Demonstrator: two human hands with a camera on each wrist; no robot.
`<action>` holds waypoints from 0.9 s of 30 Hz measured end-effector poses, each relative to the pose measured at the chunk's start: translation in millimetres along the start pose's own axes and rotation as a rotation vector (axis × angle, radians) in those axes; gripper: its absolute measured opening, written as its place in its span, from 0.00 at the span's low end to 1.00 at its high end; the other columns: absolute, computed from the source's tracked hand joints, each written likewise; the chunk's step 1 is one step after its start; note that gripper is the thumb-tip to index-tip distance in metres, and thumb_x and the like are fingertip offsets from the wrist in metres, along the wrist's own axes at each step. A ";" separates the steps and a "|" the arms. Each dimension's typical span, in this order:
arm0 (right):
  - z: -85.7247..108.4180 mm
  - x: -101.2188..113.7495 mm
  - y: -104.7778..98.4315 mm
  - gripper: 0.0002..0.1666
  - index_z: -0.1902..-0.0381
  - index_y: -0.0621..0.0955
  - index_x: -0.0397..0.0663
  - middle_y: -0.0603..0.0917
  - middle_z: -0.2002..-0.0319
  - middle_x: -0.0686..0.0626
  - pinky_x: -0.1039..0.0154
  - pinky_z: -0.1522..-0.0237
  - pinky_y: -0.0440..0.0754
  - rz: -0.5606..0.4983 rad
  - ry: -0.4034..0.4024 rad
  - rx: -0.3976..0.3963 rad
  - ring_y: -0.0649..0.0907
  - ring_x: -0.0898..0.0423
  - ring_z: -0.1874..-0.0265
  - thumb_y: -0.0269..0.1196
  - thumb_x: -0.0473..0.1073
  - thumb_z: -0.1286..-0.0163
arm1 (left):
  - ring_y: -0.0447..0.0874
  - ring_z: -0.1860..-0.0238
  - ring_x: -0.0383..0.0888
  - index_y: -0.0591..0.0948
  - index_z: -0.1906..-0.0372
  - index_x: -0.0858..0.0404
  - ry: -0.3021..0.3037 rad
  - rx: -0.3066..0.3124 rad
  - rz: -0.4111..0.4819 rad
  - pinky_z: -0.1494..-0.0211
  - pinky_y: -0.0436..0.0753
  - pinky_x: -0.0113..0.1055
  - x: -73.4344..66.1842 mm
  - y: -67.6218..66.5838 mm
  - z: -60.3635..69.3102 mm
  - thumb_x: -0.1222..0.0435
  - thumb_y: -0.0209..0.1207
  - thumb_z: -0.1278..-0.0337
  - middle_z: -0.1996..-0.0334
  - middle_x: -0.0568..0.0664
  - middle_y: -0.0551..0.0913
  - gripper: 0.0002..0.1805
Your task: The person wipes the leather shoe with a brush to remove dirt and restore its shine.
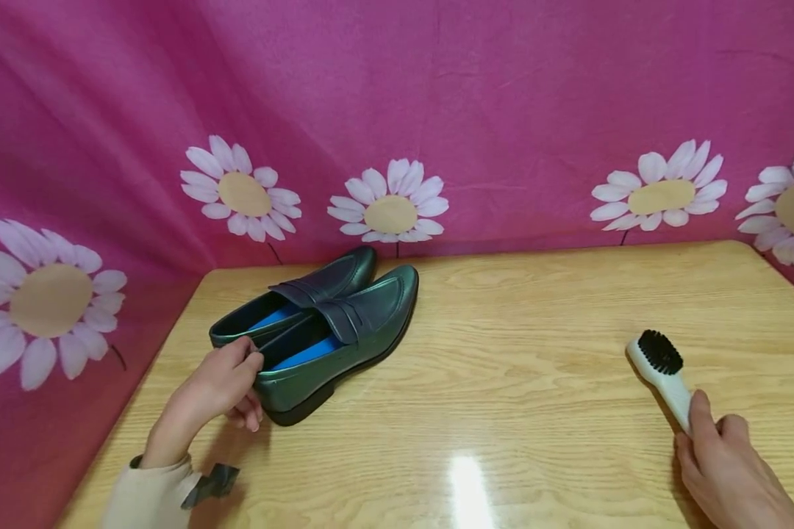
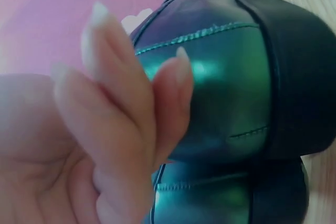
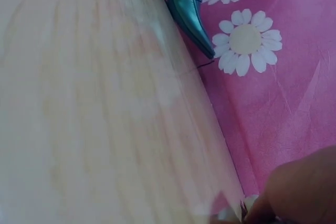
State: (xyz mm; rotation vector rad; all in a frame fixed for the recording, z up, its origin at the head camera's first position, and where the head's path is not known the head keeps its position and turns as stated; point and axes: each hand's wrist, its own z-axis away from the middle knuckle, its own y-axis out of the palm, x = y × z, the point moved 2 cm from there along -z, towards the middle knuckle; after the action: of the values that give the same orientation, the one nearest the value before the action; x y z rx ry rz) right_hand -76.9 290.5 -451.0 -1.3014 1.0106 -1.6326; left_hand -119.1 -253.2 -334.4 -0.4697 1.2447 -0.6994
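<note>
Two dark green loafers with blue insoles stand side by side at the left of the table, the near loafer partly in front of the far loafer. My left hand is at the heel of the near loafer, fingers loosely bent. In the left wrist view, the fingers are in front of the shiny green heel, with no clear grip on it. On the right, my right hand grips the white handle of a shoe brush. Its black bristles face up.
The wooden table reaches back to a pink cloth printed with large white daisies. More of that cloth hangs along the left side. Light reflects off the table near its front middle. Dark tape shows by the left sleeve.
</note>
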 end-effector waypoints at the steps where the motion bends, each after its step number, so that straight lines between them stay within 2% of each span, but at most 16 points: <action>1: 0.1 -0.7 0.4 0.43 0.32 0.37 0.20 0.61 0.64 0.25 0.55 0.76 0.72 0.005 -0.003 -0.008 0.71 0.44 0.75 0.50 0.38 0.27 | 0.81 0.87 0.51 0.64 0.62 0.70 -0.007 -0.002 0.014 0.79 0.80 0.40 0.5 -0.7 1.0 0.65 0.37 0.29 0.87 0.57 0.79 0.11; 6: 2.2 -3.5 0.1 0.42 0.33 0.44 0.18 0.63 0.63 0.24 0.51 0.77 0.72 0.039 -0.034 -0.087 0.73 0.43 0.75 0.52 0.40 0.28 | 0.81 0.85 0.52 0.64 0.59 0.71 0.007 -0.010 0.060 0.78 0.81 0.40 1.2 -2.1 1.0 0.65 0.39 0.29 0.84 0.57 0.80 0.10; 12: -0.3 -2.8 2.7 0.41 0.33 0.47 0.20 0.64 0.61 0.25 0.49 0.77 0.73 0.053 -0.020 -0.081 0.74 0.41 0.72 0.51 0.44 0.27 | 0.84 0.83 0.54 0.61 0.52 0.72 0.001 -0.023 0.155 0.77 0.82 0.44 3.9 1.3 -0.9 0.67 0.38 0.28 0.83 0.59 0.81 0.10; 15: 0.2 -1.0 3.6 0.39 0.33 0.49 0.22 0.64 0.62 0.25 0.49 0.79 0.72 0.046 -0.035 -0.133 0.74 0.41 0.73 0.54 0.42 0.27 | 0.84 0.82 0.54 0.61 0.51 0.71 -0.008 -0.035 0.177 0.76 0.83 0.45 6.2 3.0 -0.8 0.67 0.38 0.28 0.83 0.59 0.81 0.10; 20: 2.6 7.4 0.0 0.38 0.33 0.54 0.28 0.64 0.63 0.27 0.49 0.82 0.70 0.051 -0.080 -0.247 0.73 0.41 0.73 0.58 0.43 0.29 | 0.82 0.84 0.55 0.61 0.52 0.70 -0.015 -0.059 0.147 0.77 0.82 0.44 11.2 2.4 2.1 0.66 0.39 0.29 0.84 0.59 0.80 0.10; 24: 5.1 11.2 -2.7 0.40 0.33 0.56 0.29 0.64 0.63 0.28 0.49 0.81 0.71 0.088 -0.038 -0.242 0.71 0.40 0.70 0.59 0.47 0.30 | 0.82 0.83 0.56 0.62 0.52 0.68 -0.024 -0.074 0.077 0.77 0.82 0.42 12.7 1.2 5.0 0.64 0.40 0.28 0.84 0.57 0.80 0.10; 27: 7.3 8.8 -2.5 0.40 0.33 0.55 0.29 0.64 0.62 0.28 0.47 0.80 0.72 0.095 0.000 -0.210 0.71 0.39 0.68 0.59 0.48 0.29 | 0.82 0.83 0.55 0.62 0.52 0.67 -0.023 -0.070 0.046 0.76 0.82 0.41 10.9 1.2 5.9 0.63 0.41 0.27 0.84 0.56 0.80 0.10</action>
State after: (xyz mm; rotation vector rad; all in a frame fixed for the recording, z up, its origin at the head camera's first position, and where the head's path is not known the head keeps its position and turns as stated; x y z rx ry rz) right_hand -71.3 282.5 -444.5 -1.3682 1.2517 -1.4857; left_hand -111.4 -260.4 -341.2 -0.5039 1.2580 -0.6113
